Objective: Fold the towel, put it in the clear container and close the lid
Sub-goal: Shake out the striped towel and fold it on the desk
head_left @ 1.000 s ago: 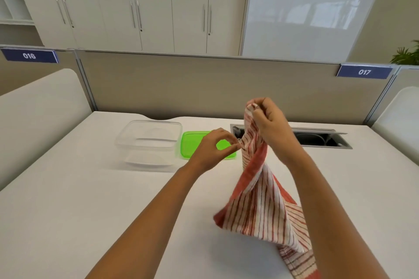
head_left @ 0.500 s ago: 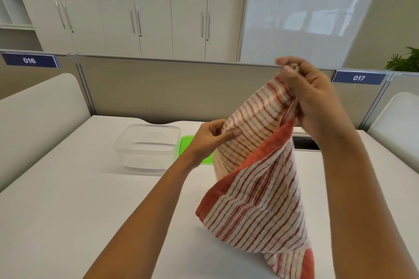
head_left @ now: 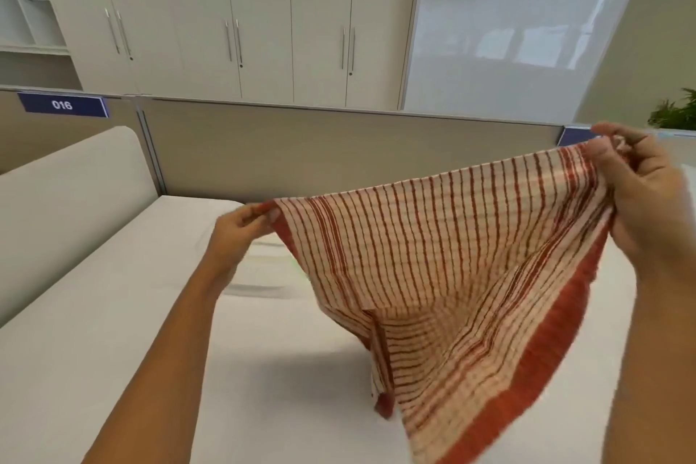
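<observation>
The red and white striped cloth towel (head_left: pixel 444 275) hung in the air over the white counter (head_left: pixel 94 369), nearest to the person. Its low end drooped down close to the counter, but it was too blurry to tell if it touched. A plain red band ran down the towel's right edge.

The left hand (head_left: pixel 241 234) pinched the towel's upper left corner between thumb and fingers, closed tight on the cloth. The right hand (head_left: pixel 640 200) gripped the towel's upper right corner, fingers curled around the bunched cloth, and it was higher than the left one. The top edge was stretched between both hands.

Behind the towel's left corner, a blurry bit of the clear plastic container (head_left: pixel 263 275) showed on the counter. Behind the towel stood a tan divider wall (head_left: pixel 339 151), then white cupboards (head_left: pixel 263 11).
</observation>
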`<control>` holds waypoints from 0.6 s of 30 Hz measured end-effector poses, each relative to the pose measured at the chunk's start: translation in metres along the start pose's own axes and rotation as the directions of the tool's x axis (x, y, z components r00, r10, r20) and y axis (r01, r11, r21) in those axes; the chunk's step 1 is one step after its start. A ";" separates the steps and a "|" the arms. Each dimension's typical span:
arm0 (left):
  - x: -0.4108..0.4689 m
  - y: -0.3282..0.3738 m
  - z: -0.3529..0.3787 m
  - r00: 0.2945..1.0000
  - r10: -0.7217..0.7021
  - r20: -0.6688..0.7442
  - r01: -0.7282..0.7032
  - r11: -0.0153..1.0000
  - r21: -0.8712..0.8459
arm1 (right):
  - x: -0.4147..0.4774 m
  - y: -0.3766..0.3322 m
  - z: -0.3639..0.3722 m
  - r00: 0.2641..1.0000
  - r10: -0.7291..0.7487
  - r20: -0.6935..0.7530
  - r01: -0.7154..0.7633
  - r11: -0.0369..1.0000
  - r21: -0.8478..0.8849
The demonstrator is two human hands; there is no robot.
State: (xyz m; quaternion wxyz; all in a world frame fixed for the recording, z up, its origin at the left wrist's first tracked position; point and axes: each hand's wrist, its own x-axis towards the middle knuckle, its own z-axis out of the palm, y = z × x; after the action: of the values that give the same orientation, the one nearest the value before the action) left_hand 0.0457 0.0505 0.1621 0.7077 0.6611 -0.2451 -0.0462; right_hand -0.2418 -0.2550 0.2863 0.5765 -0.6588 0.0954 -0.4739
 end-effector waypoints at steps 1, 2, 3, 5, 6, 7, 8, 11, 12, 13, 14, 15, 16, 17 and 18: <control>0.001 0.007 -0.001 1.000 -0.007 -0.023 0.005 0.996 -0.094 | -0.001 0.003 -0.002 0.999 0.021 0.042 -0.020 0.999 -0.041; 0.003 0.012 -0.003 0.999 -0.011 -0.044 0.003 0.985 -0.172 | -0.002 0.005 -0.004 0.996 0.047 0.080 -0.040 0.996 -0.081; 0.005 0.018 -0.005 0.997 -0.022 -0.068 0.005 0.972 -0.236 | -0.003 0.008 -0.006 0.992 0.064 0.110 -0.051 0.992 -0.113; 0.007 0.032 -0.009 0.993 -0.033 -0.115 -0.005 0.949 -0.316 | -0.002 0.015 -0.012 0.988 0.083 0.132 -0.060 0.984 -0.170; 0.008 0.036 -0.012 0.989 -0.031 -0.142 -0.017 0.944 -0.329 | -0.002 0.017 -0.014 0.986 0.094 0.134 -0.067 0.978 -0.196; 0.009 0.041 -0.014 0.986 -0.029 -0.166 -0.029 0.940 -0.340 | -0.002 0.018 -0.016 0.986 0.095 0.133 -0.065 0.974 -0.215; 0.008 0.046 -0.016 0.984 -0.027 -0.178 -0.038 0.934 -0.354 | -0.003 0.018 -0.017 0.988 0.090 0.123 -0.062 0.975 -0.214; 0.006 0.058 -0.020 0.987 -0.029 -0.157 -0.046 0.891 -0.452 | -0.004 0.019 -0.023 0.995 0.088 0.056 -0.083 0.993 -0.078; 0.006 0.061 -0.020 0.987 -0.036 -0.154 -0.040 0.887 -0.461 | -0.004 0.021 -0.021 0.994 0.110 0.013 -0.110 0.994 -0.028; 0.008 0.062 -0.019 0.984 -0.052 -0.168 -0.026 0.901 -0.433 | -0.004 0.026 -0.020 0.994 0.107 -0.037 -0.109 0.992 -0.056; 0.012 0.059 -0.017 0.976 -0.058 -0.208 -0.014 0.945 -0.325 | -0.002 0.032 -0.017 0.989 0.102 -0.106 -0.119 0.978 -0.169; 0.015 0.056 -0.014 0.967 -0.045 -0.249 0.002 0.985 -0.171 | 0.000 0.038 -0.011 0.981 0.092 -0.172 -0.145 0.934 -0.328; 0.017 0.053 -0.010 0.958 -0.017 -0.285 0.016 1.000 -0.005 | -0.001 0.042 -0.004 0.967 0.063 -0.246 -0.182 0.846 -0.501; 0.017 0.052 -0.003 0.946 0.019 -0.323 0.024 0.991 0.130 | -0.002 0.045 0.005 0.952 0.005 -0.305 -0.207 0.747 -0.632; 0.014 0.054 0.006 0.936 0.065 -0.346 0.015 0.975 0.222 | -0.003 0.047 0.014 0.945 -0.028 -0.327 -0.213 0.705 -0.676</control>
State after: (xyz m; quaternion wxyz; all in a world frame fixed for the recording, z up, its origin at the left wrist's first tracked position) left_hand 0.0412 0.0458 0.2182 0.6627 0.7299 -0.1269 0.1090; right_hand -0.2131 -0.2590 0.2465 0.2827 -0.7388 0.3917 -0.4699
